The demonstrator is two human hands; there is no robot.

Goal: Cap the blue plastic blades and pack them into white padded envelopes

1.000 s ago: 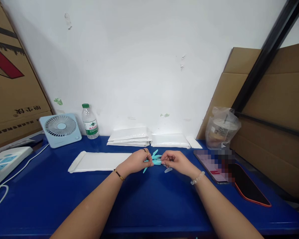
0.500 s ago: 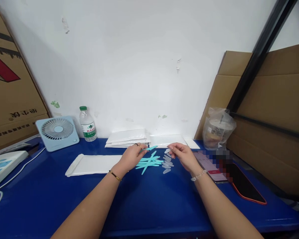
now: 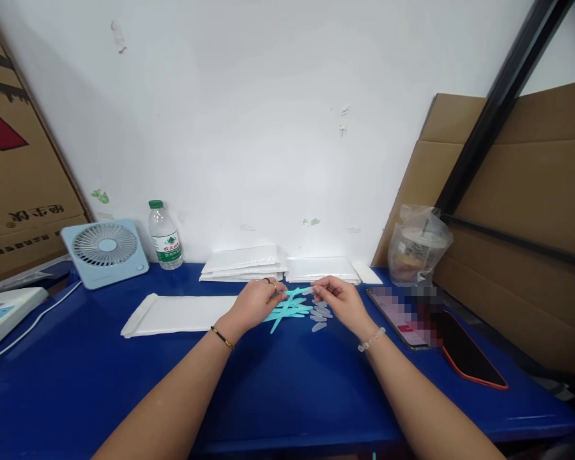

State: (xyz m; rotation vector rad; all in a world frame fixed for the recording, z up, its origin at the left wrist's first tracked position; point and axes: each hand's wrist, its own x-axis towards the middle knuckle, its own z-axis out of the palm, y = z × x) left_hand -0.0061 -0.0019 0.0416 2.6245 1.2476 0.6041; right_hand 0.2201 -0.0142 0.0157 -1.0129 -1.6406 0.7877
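Observation:
My left hand (image 3: 259, 301) pinches a slim turquoise stick (image 3: 296, 292), shaped like an eyebrow razor, its tip pointing right. A small translucent cap (image 3: 308, 291) is between the fingertips of my right hand (image 3: 338, 300), at the stick's tip. Whether the cap is around the tip or just against it, I cannot tell. Under the hands lies a crossed pile of turquoise sticks (image 3: 287, 312), partly hidden by my left hand. Several loose translucent caps (image 3: 319, 326) lie in a column right of the pile, below my right fingers.
Left of the pile lies a flat white packet (image 3: 177, 314); stacked white packets (image 3: 242, 262) stand against the wall. A blue fan (image 3: 106, 252) and water bottle (image 3: 166, 239) are back left. To the right are two phones (image 3: 474, 351) and a bagged cup (image 3: 418, 249).
My right hand has moved left with the cap, bringing it to the stick's tip. The view has shifted slightly.

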